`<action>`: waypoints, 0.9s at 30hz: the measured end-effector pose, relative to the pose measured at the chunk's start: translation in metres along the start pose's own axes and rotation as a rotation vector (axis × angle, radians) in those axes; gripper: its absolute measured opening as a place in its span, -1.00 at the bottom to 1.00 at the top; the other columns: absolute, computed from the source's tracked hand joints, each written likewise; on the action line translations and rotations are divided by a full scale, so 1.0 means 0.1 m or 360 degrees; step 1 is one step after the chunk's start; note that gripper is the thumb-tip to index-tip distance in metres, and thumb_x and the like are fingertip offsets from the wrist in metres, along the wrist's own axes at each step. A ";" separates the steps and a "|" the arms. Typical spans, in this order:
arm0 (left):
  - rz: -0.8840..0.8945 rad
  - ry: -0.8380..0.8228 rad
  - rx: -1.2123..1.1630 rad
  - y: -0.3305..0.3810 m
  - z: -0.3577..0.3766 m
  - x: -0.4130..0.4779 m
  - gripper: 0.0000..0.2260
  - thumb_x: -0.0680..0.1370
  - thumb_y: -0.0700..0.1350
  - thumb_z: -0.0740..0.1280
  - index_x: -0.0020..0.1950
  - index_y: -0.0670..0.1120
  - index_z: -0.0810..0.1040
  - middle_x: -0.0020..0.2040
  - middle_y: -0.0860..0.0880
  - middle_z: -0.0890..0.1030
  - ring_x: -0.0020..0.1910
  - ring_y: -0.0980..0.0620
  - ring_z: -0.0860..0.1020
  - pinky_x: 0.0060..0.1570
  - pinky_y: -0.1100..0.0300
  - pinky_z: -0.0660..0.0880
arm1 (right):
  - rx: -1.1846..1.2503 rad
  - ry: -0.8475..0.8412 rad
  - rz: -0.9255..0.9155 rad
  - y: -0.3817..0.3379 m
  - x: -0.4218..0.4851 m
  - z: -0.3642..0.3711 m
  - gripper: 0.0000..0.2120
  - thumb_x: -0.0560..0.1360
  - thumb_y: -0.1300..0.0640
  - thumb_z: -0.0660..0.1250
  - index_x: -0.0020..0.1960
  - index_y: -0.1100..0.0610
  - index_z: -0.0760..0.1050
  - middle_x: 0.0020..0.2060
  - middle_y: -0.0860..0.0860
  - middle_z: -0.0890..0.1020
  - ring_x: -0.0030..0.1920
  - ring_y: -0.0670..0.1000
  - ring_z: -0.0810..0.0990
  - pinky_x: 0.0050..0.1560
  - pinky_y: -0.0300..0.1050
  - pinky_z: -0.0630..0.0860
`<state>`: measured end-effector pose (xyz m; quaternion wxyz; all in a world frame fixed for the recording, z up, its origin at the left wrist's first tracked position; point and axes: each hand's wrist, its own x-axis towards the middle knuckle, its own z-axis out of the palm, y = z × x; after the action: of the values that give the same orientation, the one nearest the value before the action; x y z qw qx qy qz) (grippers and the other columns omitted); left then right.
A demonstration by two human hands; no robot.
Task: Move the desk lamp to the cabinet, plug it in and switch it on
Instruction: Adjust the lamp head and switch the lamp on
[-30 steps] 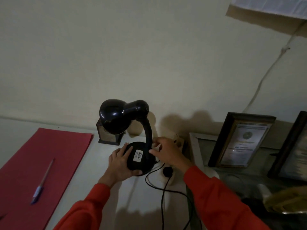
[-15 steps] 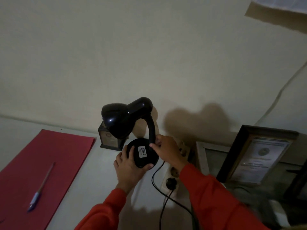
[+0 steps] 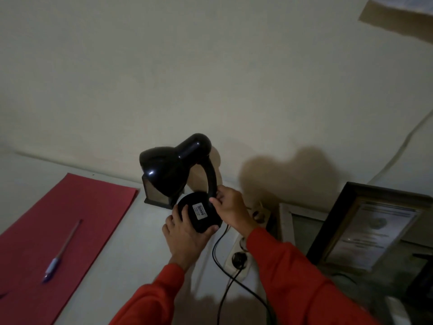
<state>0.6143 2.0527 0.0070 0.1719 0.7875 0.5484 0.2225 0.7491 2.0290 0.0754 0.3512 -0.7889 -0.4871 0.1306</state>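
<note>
The black desk lamp (image 3: 174, 168) stands on the white cabinet top (image 3: 126, 242), its shade unlit and pointing left. My left hand (image 3: 186, 233) cups the front of its round base, which carries a white label (image 3: 199, 211). My right hand (image 3: 230, 211) grips the bottom of the curved neck where it joins the base. The lamp's black cord (image 3: 216, 252) runs down from the base to a black plug (image 3: 239, 259) seated in a white power strip (image 3: 236, 266) lying on the top.
A red folder (image 3: 58, 228) with a pen (image 3: 63, 249) on it lies to the left. A small dark box (image 3: 154, 195) sits behind the lamp against the wall. Framed certificates (image 3: 365, 228) lean at the right.
The lamp's shade has tipped upward and its base has shifted slightly toward the wall. Both hands stay on the lamp. The view has panned left.
</note>
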 end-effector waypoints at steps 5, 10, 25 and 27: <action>0.0033 0.0005 0.0023 -0.02 0.00 0.03 -0.10 0.15 0.50 0.28 0.30 -0.05 0.33 0.32 -0.18 0.42 0.18 -0.22 0.41 0.12 -0.11 0.41 | -0.0073 -0.0035 0.0001 0.04 0.01 -0.02 -0.85 0.44 0.16 0.34 -0.08 0.24 0.52 -0.18 0.22 0.65 -0.14 0.19 0.60 -0.13 0.00 0.55; 0.0118 -0.0090 0.0018 -0.08 -0.03 0.02 -0.10 0.22 0.47 0.29 0.36 -0.09 0.29 0.39 -0.23 0.34 0.27 -0.26 0.37 0.19 -0.13 0.39 | -0.0080 -0.0097 0.0069 0.17 -0.11 -0.07 -0.86 0.46 0.19 0.33 -0.03 0.23 0.59 -0.10 0.20 0.67 -0.06 0.15 0.62 -0.12 -0.20 0.45; 0.0611 -0.0204 0.0239 -0.41 -0.18 -0.11 -0.32 0.45 0.18 0.29 0.43 -0.20 0.26 0.42 -0.19 0.40 0.42 -0.19 0.33 0.31 -0.08 0.38 | -0.0545 -0.0453 -0.0015 0.28 -0.57 -0.02 -0.50 0.46 0.05 0.29 0.34 0.22 0.36 0.25 0.19 0.50 0.28 0.17 0.42 0.26 -0.06 0.37; 0.0622 -0.0216 0.0279 -0.41 -0.20 -0.10 -0.33 0.45 0.22 0.18 0.41 -0.20 0.30 0.39 -0.19 0.44 0.39 -0.19 0.37 0.26 -0.07 0.43 | -0.0557 -0.0479 0.0010 0.27 -0.59 -0.01 -0.47 0.46 0.07 0.28 0.38 0.21 0.31 0.29 0.19 0.48 0.30 0.16 0.41 0.31 -0.04 0.35</action>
<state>0.5680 2.0578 0.0009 0.0930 0.9039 0.3899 0.1495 0.7390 1.9701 0.0501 0.1322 -0.8108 -0.5468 0.1613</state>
